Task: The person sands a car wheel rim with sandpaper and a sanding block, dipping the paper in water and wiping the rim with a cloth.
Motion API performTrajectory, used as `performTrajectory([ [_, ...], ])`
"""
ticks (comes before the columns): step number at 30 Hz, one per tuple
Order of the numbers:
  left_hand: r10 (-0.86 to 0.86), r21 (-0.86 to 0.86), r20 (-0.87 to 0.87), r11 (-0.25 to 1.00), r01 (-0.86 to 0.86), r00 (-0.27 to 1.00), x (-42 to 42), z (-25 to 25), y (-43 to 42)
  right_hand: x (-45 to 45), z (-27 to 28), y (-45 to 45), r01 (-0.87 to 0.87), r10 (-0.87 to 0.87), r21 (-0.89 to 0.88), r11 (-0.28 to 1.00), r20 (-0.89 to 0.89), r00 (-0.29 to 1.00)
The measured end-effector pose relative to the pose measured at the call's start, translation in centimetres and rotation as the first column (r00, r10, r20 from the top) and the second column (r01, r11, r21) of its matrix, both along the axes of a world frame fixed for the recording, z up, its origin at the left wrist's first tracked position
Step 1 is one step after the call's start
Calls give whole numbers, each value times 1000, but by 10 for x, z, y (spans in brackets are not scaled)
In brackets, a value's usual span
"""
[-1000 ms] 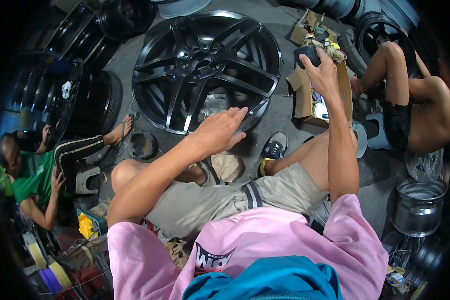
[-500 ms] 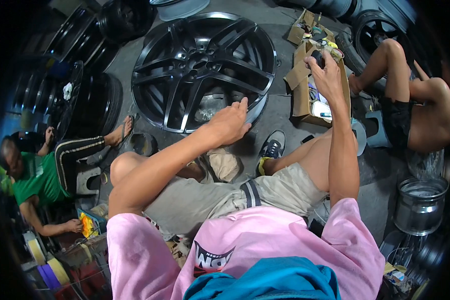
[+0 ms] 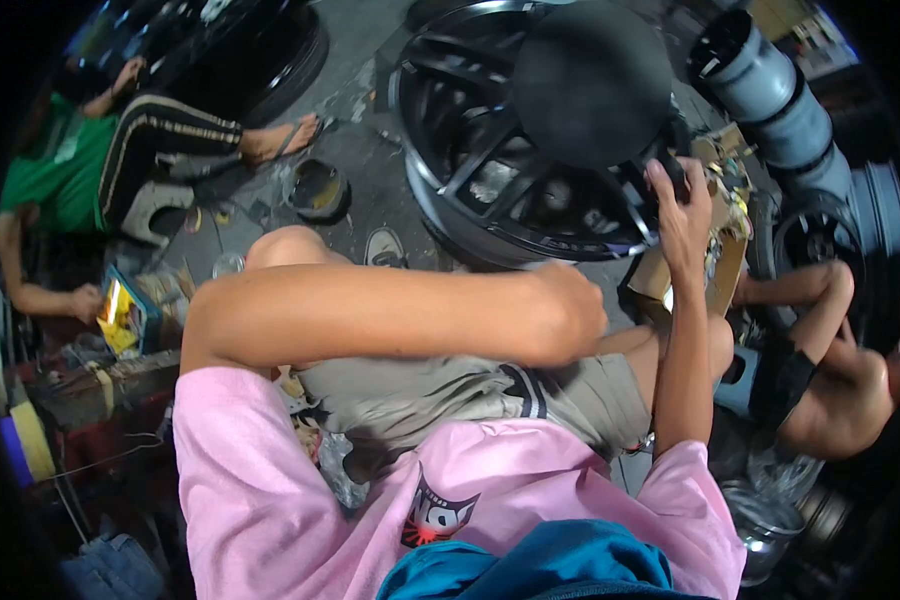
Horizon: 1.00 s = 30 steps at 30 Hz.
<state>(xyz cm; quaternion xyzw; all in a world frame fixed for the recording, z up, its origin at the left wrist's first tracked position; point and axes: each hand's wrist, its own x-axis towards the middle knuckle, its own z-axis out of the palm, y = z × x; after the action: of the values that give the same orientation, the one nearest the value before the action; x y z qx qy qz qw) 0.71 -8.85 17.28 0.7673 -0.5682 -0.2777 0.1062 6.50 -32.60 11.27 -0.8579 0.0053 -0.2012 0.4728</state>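
A large black alloy wheel rim [image 3: 478, 163] lies in front of me, face up, its dark spokes edged in bright metal. A round dark blurred patch hides its centre and upper right. My right hand [image 3: 684, 220] is at the rim's right edge, fingers closed around a small black object [image 3: 677, 180] whose kind I cannot make out. In front of my lap, my left hand [image 3: 562, 318] is curled into a fist below the rim's near edge, apart from it. Motion smears it, and anything inside the fist is hidden.
An open cardboard box [image 3: 734, 255] with small items stands to the right of the rim. Metal wheel barrels [image 3: 770, 95] lie stacked at the upper right. A person in a green shirt [image 3: 55, 160] sits at left; another person [image 3: 835, 400] sits at right. A small bucket [image 3: 315, 190] stands on the floor.
My view has turned left, so the wheel appears further right. My left hand has drawn back from the wheel toward my lap and curled. The right hand still grips the black object.
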Motion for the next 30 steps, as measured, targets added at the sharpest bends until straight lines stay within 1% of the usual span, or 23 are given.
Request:
performTrajectory([
  [1,-55,-29,-24,998,55,998,-6,-2,11,-7,-2,25,-62,76,194,979,-68,995],
  [2,-33,-42,-50,999,31,998,-12,-11,25,-15,2,51,-114,136,191,975,-111,984],
  [3,-68,-162,2,985,67,998,-19,-24,39,-22,7,77,-158,189,192,969,-154,970],
  [4,-98,-276,61,955,111,993,-27,-33,52,-25,6,101,-248,258,88,965,-135,957],
  [5,-90,-288,39,953,97,995,-39,-38,66,-26,5,124,-333,329,-16,943,-119,937],
  [6,-36,-316,224,943,107,974,-53,-42,82,-26,8,151,-462,456,-73,884,-79,886],
  [7,-54,-328,351,928,177,935,-50,-41,101,-24,9,177,-578,579,-134,805,-37,815],
  [8,-59,-334,475,911,242,878,-48,-40,121,-21,0,202,-647,645,-78,758,-54,762],
  [10,-130,-331,535,877,348,835,-48,-34,139,-19,-26,245,-734,732,21,679,-86,676],
  [11,-59,-386,288,906,172,956,-66,-33,135,-16,-42,265,-757,759,63,651,-102,644],
  [12,-143,-185,-14,973,138,990,-62,-22,117,-12,-58,284,-759,763,95,644,-148,629],
  [13,-89,54,-283,993,109,955,-58,-10,99,-4,-87,299,-771,769,76,633,-176,614],
  [15,-79,29,-251,996,89,965,-70,-20,101,14,-136,332,-750,727,-7,661,-239,644],
  [18,79,-17,-118,997,-82,990,-93,-40,99,45,-209,377,-734,685,-42,678,-327,651],
  [19,47,-30,24,998,-46,999,-103,-47,99,54,-230,391,-720,659,-56,692,-359,661],
  [21,33,-33,156,999,-28,987,-96,-41,107,70,-258,414,-719,644,-62,692,-395,655],
  [23,20,-5,150,1000,-19,988,-83,-36,116,79,-276,431,-671,584,-199,714,-359,728],
  [24,11,10,130,1000,-13,991,-77,-33,119,82,-277,439,-700,590,-171,693,-423,688],
  [25,5,23,111,1000,-7,994,-72,-30,121,81,-278,444,-706,594,-166,689,-429,681],
  [27,-4,36,84,999,1,996,-65,-27,124,79,-277,454,-833,626,-135,536,-599,500],
  [28,-6,42,74,999,3,997,-62,-25,125,78,-264,455,-895,608,-125,429,-692,388],
  [29,-9,49,67,999,5,998,-60,-24,127,74,-262,455,-898,613,-121,424,-692,382],
  [30,-14,61,55,998,11,998,-59,-21,126,71,-263,455,-879,634,-135,457,-645,428],
])
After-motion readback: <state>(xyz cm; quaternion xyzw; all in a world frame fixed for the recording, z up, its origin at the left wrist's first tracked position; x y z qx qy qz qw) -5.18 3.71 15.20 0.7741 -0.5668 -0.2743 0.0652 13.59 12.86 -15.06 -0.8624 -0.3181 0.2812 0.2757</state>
